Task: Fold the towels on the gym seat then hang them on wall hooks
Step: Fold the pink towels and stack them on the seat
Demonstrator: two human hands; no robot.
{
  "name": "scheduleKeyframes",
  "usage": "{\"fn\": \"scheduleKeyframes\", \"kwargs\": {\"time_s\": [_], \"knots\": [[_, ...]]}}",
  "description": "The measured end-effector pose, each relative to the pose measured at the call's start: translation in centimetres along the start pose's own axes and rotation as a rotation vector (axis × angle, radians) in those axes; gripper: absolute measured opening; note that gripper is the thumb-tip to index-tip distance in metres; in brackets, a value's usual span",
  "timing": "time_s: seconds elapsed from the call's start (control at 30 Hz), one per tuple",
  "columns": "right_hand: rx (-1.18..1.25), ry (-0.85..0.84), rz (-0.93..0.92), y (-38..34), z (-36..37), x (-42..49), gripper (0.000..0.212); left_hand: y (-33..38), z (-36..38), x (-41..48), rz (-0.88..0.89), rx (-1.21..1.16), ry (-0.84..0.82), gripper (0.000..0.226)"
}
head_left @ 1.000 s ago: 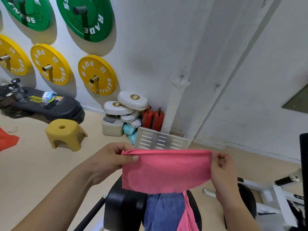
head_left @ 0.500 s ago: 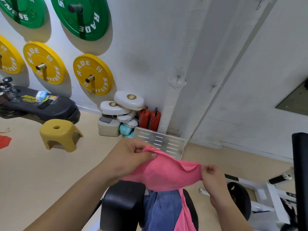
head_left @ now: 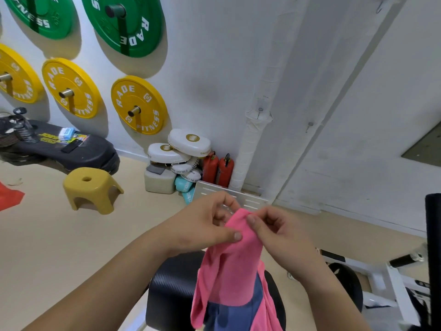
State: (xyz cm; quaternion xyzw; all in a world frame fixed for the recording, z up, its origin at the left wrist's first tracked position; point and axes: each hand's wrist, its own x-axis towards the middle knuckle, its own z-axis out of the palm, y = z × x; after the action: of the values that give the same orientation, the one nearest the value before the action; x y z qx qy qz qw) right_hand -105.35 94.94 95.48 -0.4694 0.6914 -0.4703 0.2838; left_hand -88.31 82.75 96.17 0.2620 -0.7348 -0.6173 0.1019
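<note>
**Two hands pinch the top of a pink towel above the seat**

The person stands over the black gym seat point(head_left: 171, 290) with both arms held out in front. The left hand point(head_left: 205, 225) and the right hand point(head_left: 281, 232) are close together, almost touching, and each one grips the upper edge of the pink towel point(head_left: 229, 266). The left thumb presses the cloth against the curled fingers. The right thumb and forefinger nip the cloth just beside it.

The pink towel hangs from these two grips in a narrow doubled drape, and its lower end falls in front of the seat. A blue towel point(head_left: 238, 314) lies on the seat behind it. A further strip of pink cloth point(head_left: 267, 304) runs along the blue towel's right side; whether it belongs to the held towel I cannot tell.

Beyond the hands a slotted metal plate point(head_left: 253, 201) leans near the foot of the white wall. Two red fire extinguishers point(head_left: 218, 169) and a stack of white pads point(head_left: 188, 144) sit beside a white pipe point(head_left: 253, 144). A yellow stool point(head_left: 91, 189) stands on the tan floor to the left. Yellow weight plates point(head_left: 139, 105) and green weight plates point(head_left: 126, 22) hang on the wall above. A white machine frame point(head_left: 393, 278) stands to the right.
</note>
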Motion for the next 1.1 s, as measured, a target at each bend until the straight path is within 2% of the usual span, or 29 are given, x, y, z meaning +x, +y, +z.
{"fn": "scheduleKeyframes", "kwargs": {"time_s": [0.07, 0.17, 0.23, 0.27, 0.33, 0.47, 0.53, 0.6, 0.67, 0.77, 0.9, 0.93, 1.03, 1.1], "knots": [[0.056, 0.104, 0.012, -0.1, 0.3, 0.2, 0.018, -1.2, -0.4, -0.5, -0.015, 0.099, -0.036, 0.039], [0.104, 0.228, 0.060, 0.3, 0.0, 1.0, 0.023, -3.2, -1.1, -1.1, -0.051, 0.294, -0.093, 0.017], [0.081, 0.301, 0.073, 0.8, -0.7, 1.5, 0.022, -3.9, -1.6, -1.2, -0.073, 0.387, -0.052, 0.006], [0.058, 0.328, 0.081, 1.0, -1.1, 1.7, 0.021, -4.1, -2.0, -1.3, -0.082, 0.379, -0.022, 0.003], [0.029, 0.372, 0.097, 1.3, -1.7, 1.9, 0.020, -3.8, -2.9, -1.3, -0.112, 0.355, 0.021, 0.012], [0.054, 0.508, 0.100, 2.0, -3.3, 2.0, 0.023, -4.6, -4.4, -1.6, -0.130, 0.464, -0.031, 0.011], [0.021, 0.541, 0.100, 2.8, -4.4, 2.0, 0.023, -4.8, -4.9, -1.7, -0.117, 0.359, 0.077, 0.011], [0.023, 0.526, 0.133, 3.8, -5.5, 1.9, 0.026, -4.2, -5.4, -1.5, -0.079, 0.144, 0.258, 0.008], [0.099, 0.485, 0.178, 5.0, -6.1, 1.7, 0.030, -3.3, -5.9, -1.2, -0.050, 0.060, 0.366, 0.005], [0.235, 0.384, 0.261, 6.6, -6.5, 1.3, 0.036, -2.9, -6.0, -0.8, -0.051, 0.188, 0.374, 0.009], [0.389, 0.173, 0.257, 8.5, -6.9, 0.4, 0.080, -2.1, -6.8, -0.7, -0.028, 0.278, 0.398, 0.008], [0.404, 0.119, 0.258, 8.7, -7.0, 0.2, 0.081, -1.7, -7.3, -0.9, -0.018, 0.288, 0.396, 0.009], [0.431, 0.023, 0.275, 8.8, -7.1, 0.7, 0.054, -1.0, -9.3, -1.4, -0.050, 0.354, 0.353, 0.020], [0.455, 0.039, 0.313, 8.9, -6.3, 1.8, 0.035, -1.5, -10.5, -1.1, -0.092, 0.440, 0.343, 0.017]]}}
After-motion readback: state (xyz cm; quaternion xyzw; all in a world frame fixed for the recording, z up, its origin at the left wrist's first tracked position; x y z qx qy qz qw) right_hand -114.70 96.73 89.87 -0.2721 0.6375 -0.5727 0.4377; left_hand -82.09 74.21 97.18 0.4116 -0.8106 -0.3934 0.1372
